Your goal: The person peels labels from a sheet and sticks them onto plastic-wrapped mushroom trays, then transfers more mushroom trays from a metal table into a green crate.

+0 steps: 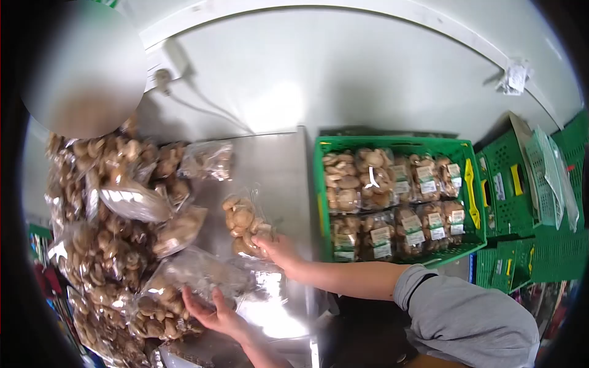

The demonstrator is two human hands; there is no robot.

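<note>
Stainless steel table, set against a pale wall. On left portion: heaped clear bags of mushrooms, plus one separate bag of mushrooms lying near centre and another small bag toward the back. On right edge: green plastic crate packed with labelled mushroom packs, touching the table's side.
</note>
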